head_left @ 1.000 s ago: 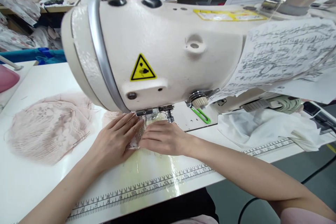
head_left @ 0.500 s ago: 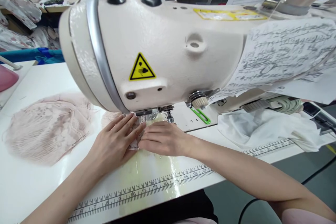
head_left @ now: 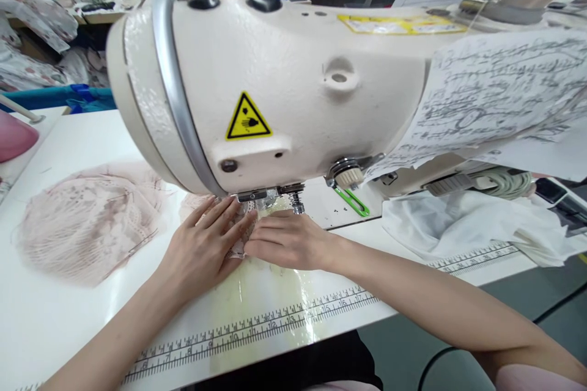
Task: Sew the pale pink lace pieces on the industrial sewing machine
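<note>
A small piece of pale pink lace fabric [head_left: 238, 248] lies under the head of a white sewing machine [head_left: 293, 91], close to the presser foot, which is partly hidden. My left hand [head_left: 202, 244] rests flat over the lace with its fingers stretched forward, so it is open. Right beside it, my right hand [head_left: 287, 241] has its fingers curled together at the lace's right edge, closed on it. The fingertips of that hand are hidden from above. A larger pink lace piece [head_left: 89, 223] is spread on the table to the left.
A ruler strip [head_left: 247, 335] runs along the front of the white table [head_left: 151, 317]. White cloth [head_left: 458, 226] lies at the right under the machine arm. Handwritten paper [head_left: 490, 91] hangs on the machine. A green slotted piece [head_left: 352, 201] sits on the machine bed.
The view has shifted very slightly, so the table's things appear a little further right. Both hands keep nearly the same place on the lace.
</note>
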The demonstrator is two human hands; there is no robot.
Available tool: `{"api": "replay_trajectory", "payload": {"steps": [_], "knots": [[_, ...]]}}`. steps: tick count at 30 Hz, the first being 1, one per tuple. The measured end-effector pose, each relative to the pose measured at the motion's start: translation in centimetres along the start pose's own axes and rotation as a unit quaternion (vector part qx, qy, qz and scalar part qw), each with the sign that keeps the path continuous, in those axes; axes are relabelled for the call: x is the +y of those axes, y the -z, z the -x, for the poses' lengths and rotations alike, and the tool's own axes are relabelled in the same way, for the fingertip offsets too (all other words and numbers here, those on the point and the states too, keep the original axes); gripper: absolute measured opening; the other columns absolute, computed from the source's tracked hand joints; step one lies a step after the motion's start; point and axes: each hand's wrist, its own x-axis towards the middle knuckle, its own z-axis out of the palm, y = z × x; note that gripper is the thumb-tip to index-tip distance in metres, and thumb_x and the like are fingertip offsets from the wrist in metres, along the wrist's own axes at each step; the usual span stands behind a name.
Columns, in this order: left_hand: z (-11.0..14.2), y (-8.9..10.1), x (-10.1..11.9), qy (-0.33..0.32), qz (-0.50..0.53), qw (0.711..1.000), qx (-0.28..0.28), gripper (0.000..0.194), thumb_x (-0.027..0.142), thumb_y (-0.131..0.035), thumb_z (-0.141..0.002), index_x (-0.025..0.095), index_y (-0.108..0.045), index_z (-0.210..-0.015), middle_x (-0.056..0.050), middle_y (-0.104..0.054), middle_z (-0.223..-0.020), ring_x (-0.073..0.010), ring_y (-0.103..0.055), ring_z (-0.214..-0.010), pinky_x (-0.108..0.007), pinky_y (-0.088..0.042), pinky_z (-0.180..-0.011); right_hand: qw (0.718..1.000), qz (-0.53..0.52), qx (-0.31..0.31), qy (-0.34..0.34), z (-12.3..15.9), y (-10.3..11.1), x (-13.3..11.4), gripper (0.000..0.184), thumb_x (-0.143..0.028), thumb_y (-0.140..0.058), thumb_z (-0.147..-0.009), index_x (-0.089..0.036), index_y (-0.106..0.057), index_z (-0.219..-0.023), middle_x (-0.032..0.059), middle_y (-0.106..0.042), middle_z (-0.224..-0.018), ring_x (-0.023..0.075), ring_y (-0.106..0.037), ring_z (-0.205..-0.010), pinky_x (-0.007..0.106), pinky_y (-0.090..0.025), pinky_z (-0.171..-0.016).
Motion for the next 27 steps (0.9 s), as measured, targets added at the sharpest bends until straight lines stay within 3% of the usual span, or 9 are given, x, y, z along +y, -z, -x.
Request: {"api": "replay_trajectory", "payload": {"steps": [4, 18, 23, 27], "knots": [[-0.1, -0.1, 0.3, 0.015, 0.004, 1.0, 0.003, 0.055, 0.046, -0.044, -0.092, 0.017, -0.049, -0.139, -0.015, -0.05, -0.141, -0.0326, -0.05, -0.128, -0.051, -0.039, -0.107, 0.999, -0.015, 0.036, -0.003, 0.2, -0.5, 0.2, 0.021, -0.013, -0.049, -0.093, -0.023, -0.067, -0.088, -0.0062, -0.066, -0.074, 0.0076, -0.058, -0.074, 0.019, -0.049, -0.065], [-0.6, -0.3, 0.8, 0.025, -0.029, 0.999, 0.01, 0.051, 0.038, -0.043, -0.092, 0.016, -0.05, -0.138, -0.017, -0.058, -0.132, -0.0332, -0.056, -0.121, -0.052, -0.044, -0.1, 1.0, 0.014, 0.014, -0.017, 0.6, -0.6, 0.8, 0.024, -0.004, -0.045, -0.09, -0.02, -0.062, -0.086, -0.005, -0.063, -0.076, 0.0084, -0.055, -0.08, 0.02, -0.039, -0.061], [-0.6, -0.3, 0.9, 0.031, -0.023, 0.999, 0.007, 0.05, 0.037, -0.043, -0.092, 0.016, -0.05, -0.137, -0.018, -0.057, -0.133, -0.0336, -0.056, -0.121, -0.052, -0.043, -0.102, 0.996, 0.058, 0.062, -0.035, 0.2, 0.2, 0.7, 0.023, -0.002, -0.044, -0.088, -0.019, -0.059, -0.082, -0.0065, -0.062, -0.072, 0.0075, -0.052, -0.075, 0.024, -0.029, -0.053], [-0.5, -0.3, 0.9, 0.039, -0.005, 0.999, 0.005, 0.05, 0.035, -0.044, -0.092, 0.017, -0.05, -0.137, -0.017, -0.057, -0.134, -0.0333, -0.055, -0.122, -0.053, -0.04, -0.104, 0.989, 0.108, 0.085, -0.045, -0.2, 1.0, 0.6, 0.021, -0.004, -0.045, -0.09, -0.019, -0.058, -0.082, -0.0061, -0.063, -0.073, 0.0081, -0.05, -0.074, 0.025, -0.032, -0.057]]}}
